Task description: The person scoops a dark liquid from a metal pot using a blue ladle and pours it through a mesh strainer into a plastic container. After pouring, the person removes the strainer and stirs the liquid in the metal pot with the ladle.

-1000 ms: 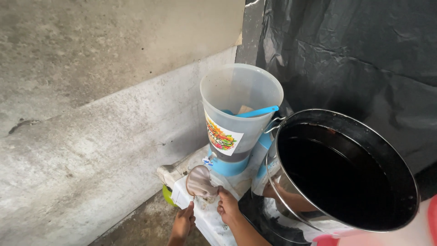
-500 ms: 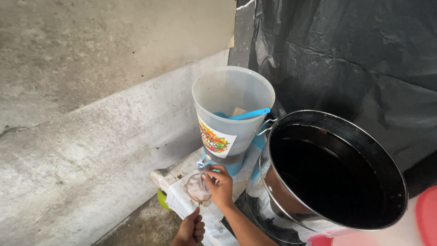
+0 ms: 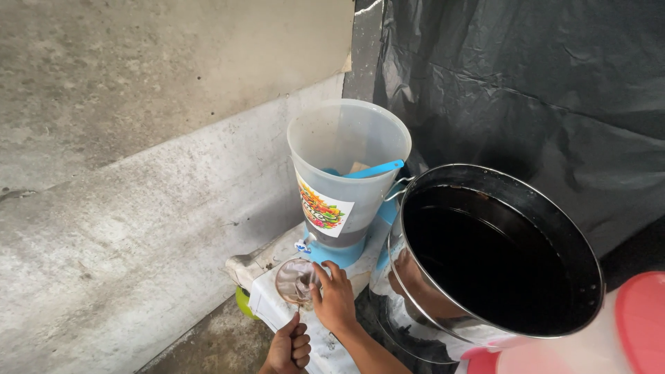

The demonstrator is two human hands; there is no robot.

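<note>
My right hand (image 3: 336,299) grips a clear, crinkled plastic bag (image 3: 294,280) and holds its round mouth just below the blue tap (image 3: 309,244) of a translucent drink dispenser (image 3: 346,156). The dispenser has a blue base, a colourful sticker and a blue ladle (image 3: 374,170) inside. My left hand (image 3: 289,348) is a closed fist just under the bag. A thin dark line runs from the fist up to the bag; I cannot tell what it is.
A large metal pot (image 3: 585,260) of dark liquid stands right of the dispenser, close to my right forearm. A pink-lidded container (image 3: 641,318) is at the bottom right. White cloth (image 3: 267,308) covers the ledge, with a green object (image 3: 242,302) beneath. Concrete wall at left, black sheeting behind.
My right hand has moved up to the bag's right side, close under the tap. My left hand has dropped lower and closed into a fist. The view has shifted slightly.
</note>
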